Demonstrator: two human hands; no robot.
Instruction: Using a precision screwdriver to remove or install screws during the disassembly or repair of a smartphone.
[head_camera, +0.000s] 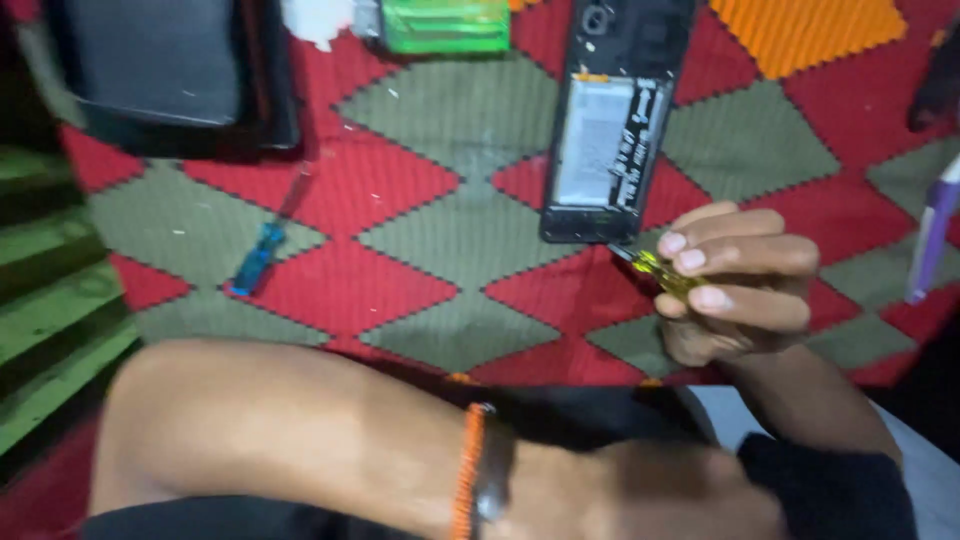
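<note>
**poster1:** Yellow-handled screwdriver (668, 273) is what the right hand (740, 285) has, fingers curled tight round the clear handle, metal tip aimed up-left and sitting right at the bottom edge of the opened phone (612, 120). Back cover is off the phone, so you can see its pale battery (594, 140) and the dark board strip beside it. It lies flat, long side running away from the camera, just above the hand.

**poster2:** What about the other hand?

**poster1:** Left forearm (300, 430) runs across the bottom of the shot with an orange band (468, 480) and a dark one at the wrist. The left hand (690, 490) itself is blurry at the lower edge, can't tell if it's spread or closed, and I don't see it holding anything.

**poster2:** Surface?

**poster1:** Woven cloth (420, 180) in red and grey-green diamonds, one orange patch top right. Green striped fabric off to the left. Room itself isn't really visible.

**poster2:** Count?

**poster1:** Two screwdrivers: the yellow one, plus a blue-handled screwdriver (258, 258) lying loose on the cloth, well apart to the left. One phone. One dark flat case or tablet-like thing (170, 70) top left. One green packet (445, 25) at the top edge, with something white beside it. One white-and-purple object (932, 235) at the right edge, too cut off to name.
</note>
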